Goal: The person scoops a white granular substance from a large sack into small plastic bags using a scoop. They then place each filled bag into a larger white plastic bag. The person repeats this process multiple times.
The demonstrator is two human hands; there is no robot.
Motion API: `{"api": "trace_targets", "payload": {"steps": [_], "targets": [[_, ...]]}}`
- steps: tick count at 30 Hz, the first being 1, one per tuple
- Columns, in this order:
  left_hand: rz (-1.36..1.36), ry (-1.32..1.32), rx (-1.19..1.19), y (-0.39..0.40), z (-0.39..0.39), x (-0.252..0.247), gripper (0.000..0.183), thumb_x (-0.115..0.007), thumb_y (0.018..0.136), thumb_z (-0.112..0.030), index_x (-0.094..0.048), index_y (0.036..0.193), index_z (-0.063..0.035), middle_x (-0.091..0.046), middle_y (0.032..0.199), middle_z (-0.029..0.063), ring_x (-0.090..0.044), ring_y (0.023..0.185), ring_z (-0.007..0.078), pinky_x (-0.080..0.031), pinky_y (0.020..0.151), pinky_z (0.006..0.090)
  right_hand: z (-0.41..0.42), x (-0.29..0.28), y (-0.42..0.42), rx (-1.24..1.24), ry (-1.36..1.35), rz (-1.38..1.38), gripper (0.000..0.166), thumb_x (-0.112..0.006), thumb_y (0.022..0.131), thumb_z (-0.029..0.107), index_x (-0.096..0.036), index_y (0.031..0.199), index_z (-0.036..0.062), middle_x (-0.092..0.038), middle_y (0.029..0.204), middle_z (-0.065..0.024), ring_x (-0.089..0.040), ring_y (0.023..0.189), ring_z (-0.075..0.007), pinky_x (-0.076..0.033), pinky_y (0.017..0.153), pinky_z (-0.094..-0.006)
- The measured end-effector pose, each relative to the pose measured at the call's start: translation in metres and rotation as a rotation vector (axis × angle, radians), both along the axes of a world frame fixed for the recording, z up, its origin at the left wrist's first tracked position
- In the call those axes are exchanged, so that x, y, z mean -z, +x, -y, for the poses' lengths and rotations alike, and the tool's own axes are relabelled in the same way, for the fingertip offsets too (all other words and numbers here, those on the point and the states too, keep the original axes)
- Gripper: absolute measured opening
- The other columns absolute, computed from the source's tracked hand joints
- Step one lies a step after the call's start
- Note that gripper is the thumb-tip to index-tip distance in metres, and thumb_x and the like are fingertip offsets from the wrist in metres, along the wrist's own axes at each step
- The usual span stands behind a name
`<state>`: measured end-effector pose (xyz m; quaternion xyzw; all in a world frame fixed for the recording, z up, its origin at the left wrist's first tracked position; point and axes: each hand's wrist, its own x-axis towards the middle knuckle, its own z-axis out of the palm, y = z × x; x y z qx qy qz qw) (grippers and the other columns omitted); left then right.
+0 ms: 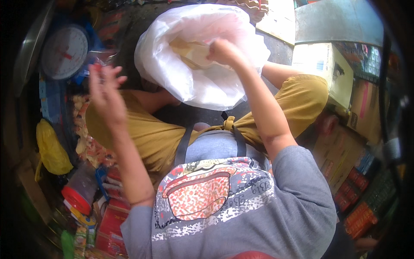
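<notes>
A large white translucent plastic bag [165, 74] stands wide open between my legs. Inside it lies something pale yellow [190, 53], perhaps a scoop or container; its kind is unclear. My right hand [223, 53] is over the bag's opening with its fingers curled, and whether it grips the pale thing cannot be told. My left hand [108, 87] is raised at the left, blurred, palm partly up. Near its fingertips is a small clear plastic bag with red on it [100, 61]; whether the hand holds it is unclear. A dial scale [64, 51] stands just beyond.
On the left are a yellow plastic bag [51, 149], a clear jar with a red lid [77, 197] and red boxes [113, 223]. A white carton [313, 60] and brown cardboard boxes [336, 152] are stacked on the right. Egg trays [250, 8] lie at the top.
</notes>
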<state>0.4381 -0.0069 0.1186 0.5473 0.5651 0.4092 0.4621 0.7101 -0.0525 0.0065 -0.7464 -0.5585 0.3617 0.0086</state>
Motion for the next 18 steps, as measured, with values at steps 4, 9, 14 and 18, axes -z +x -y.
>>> {"api": "trace_targets", "payload": {"steps": [4,9,14,18], "targets": [[-0.570,0.390,0.188,0.071,0.039,0.083,0.101,-0.082,0.066,-0.025,-0.020,0.141,0.0016,-0.039,0.133,0.0277,-0.042,0.123,0.0395,-0.031,0.104,0.0445,0.036,0.135,-0.019,0.300,-0.160,0.344,0.030,-0.054,0.084,0.021,-0.063,0.109,0.0065,-0.065,0.111,-0.0137,-0.060,0.107,-0.0286,-0.047,0.090,-0.0377],[0.027,-0.140,0.030,0.046,-0.026,0.036,0.048,-0.069,0.072,0.003,-0.052,0.116,0.0032,-0.060,0.108,0.0143,-0.059,0.097,0.0235,-0.046,0.088,0.0338,0.036,0.167,-0.023,0.228,0.024,0.192,0.028,-0.051,0.086,0.017,-0.061,0.110,0.0063,-0.066,0.109,-0.0140,-0.062,0.105,-0.0259,-0.049,0.084,-0.0363],[-0.157,0.064,0.215,0.023,-0.044,-0.028,0.045,-0.063,0.077,0.006,-0.050,0.120,0.0029,-0.059,0.112,0.0131,-0.057,0.101,0.0201,-0.043,0.091,0.0303,-0.014,0.073,0.010,0.087,0.016,0.376,0.026,-0.050,0.084,0.016,-0.057,0.106,0.0057,-0.068,0.095,-0.0143,-0.067,0.087,-0.0311,-0.052,0.073,-0.0429],[-0.310,-0.035,0.235,0.016,-0.051,-0.009,0.047,-0.063,0.075,0.006,-0.049,0.120,0.0034,-0.058,0.112,0.0124,-0.056,0.102,0.0195,-0.041,0.092,0.0299,-0.029,0.136,0.019,0.099,-0.041,0.329,0.032,-0.058,0.082,0.026,-0.061,0.109,0.0093,-0.068,0.104,-0.0101,-0.066,0.095,-0.0262,-0.051,0.077,-0.0442]]}}
